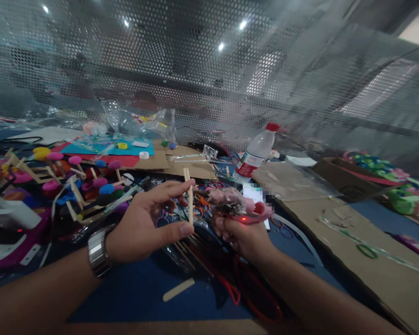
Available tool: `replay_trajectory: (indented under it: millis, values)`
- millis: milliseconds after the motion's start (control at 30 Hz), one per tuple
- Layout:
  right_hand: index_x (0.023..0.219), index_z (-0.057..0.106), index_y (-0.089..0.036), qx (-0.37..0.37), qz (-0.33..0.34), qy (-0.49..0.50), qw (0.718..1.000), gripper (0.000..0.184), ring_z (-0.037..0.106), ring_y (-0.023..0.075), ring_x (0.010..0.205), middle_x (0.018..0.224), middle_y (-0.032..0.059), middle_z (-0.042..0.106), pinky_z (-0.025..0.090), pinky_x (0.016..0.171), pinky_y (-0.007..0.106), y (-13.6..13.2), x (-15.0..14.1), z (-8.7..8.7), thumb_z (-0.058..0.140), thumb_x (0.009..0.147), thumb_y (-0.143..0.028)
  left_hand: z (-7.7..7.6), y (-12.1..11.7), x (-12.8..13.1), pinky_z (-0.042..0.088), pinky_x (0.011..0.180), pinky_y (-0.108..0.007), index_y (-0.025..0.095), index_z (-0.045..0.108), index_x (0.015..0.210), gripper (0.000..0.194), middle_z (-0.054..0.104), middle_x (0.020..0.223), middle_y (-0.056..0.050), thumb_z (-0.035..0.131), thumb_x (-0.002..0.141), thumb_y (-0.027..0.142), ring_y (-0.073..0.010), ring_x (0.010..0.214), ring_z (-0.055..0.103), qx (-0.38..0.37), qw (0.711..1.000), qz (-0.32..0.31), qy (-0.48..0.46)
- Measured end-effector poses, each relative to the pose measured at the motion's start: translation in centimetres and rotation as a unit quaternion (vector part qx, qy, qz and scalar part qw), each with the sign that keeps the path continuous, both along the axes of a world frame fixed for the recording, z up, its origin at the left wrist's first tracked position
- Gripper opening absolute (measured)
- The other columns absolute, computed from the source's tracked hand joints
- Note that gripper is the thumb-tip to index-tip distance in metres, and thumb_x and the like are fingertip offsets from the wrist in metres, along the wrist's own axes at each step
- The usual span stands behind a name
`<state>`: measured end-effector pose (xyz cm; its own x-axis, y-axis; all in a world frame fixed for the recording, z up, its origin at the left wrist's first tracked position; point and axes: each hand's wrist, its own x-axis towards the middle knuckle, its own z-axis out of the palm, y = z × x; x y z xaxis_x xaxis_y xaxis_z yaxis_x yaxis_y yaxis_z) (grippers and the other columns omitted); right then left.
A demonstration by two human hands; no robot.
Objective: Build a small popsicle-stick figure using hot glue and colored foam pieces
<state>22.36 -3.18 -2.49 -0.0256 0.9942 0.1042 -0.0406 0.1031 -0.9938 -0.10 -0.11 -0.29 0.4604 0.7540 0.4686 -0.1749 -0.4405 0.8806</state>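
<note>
in the head view, the left hand [139, 225] pinches sticks [191, 207] nearly upright above the table [125, 300]. the right hand [246, 237] is wrapped round a pink glue gun [261, 213], tip toward the sticks. a loose stick [179, 289] lies by the table's near edge.

From glue gun [251, 214]: bottle [254, 153] behind, twelve o'clock; power strip [42, 232] nine. Loose stick [179, 289] on worktop [125, 298], seven o'clock.

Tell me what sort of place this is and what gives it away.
Probably a craft workspace: the left hand pinches wooden sticks, the right hand grips what looks like a glue gun, and cardboard lies beyond them.
</note>
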Motion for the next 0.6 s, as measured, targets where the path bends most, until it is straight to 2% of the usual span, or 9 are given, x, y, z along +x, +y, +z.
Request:
replay_trajectory:
  millis: [267, 400, 600]
  values:
    - [0.096, 0.054, -0.024, -0.015, 0.001, 0.006, 1.000, 0.034, 0.041, 0.0115, 0.043, 0.053, -0.0084, 0.053, 0.028, 0.043, 0.027, -0.29, -0.07, 0.22, 0.068, 0.065, -0.026, 0.09, -0.05, 0.05, 0.053, 0.087, -0.032, 0.032, 0.070, 0.133, 0.060, 0.068, 0.136, -0.009, 0.086, 0.076, 0.027, -0.0253, 0.112, 0.065, 0.003, 1.000, 0.002, -0.007]
    - [0.088, 0.051, -0.024, -0.020, 0.009, 0.004, 1.000, 0.028, 0.040, 0.0110, 0.042, 0.052, -0.0081, 0.052, 0.027, 0.042, 0.027, -0.35, -0.09, 0.41, 0.068, 0.065, -0.026, 0.18, -0.09, 0.09, 0.054, 0.090, -0.034, 0.030, 0.071, 0.133, 0.060, 0.069, 0.135, -0.011, 0.086, 0.074, 0.027, -0.0273, 0.112, 0.065, 0.001, 1.000, 0.009, -0.011]
    - [0.071, 0.048, -0.025, -0.019, 0.014, -0.018, 1.000, 0.020, 0.038, 0.0103, 0.042, 0.052, -0.0060, 0.050, 0.027, 0.042, 0.027, -0.50, -0.21, 0.99, 0.067, 0.064, -0.028, 0.17, -0.09, 0.09, 0.053, 0.093, -0.033, 0.032, 0.070, 0.133, 0.060, 0.067, 0.137, -0.009, 0.086, 0.075, 0.027, -0.0254, 0.114, 0.065, -0.007, 1.000, 0.000, -0.010]
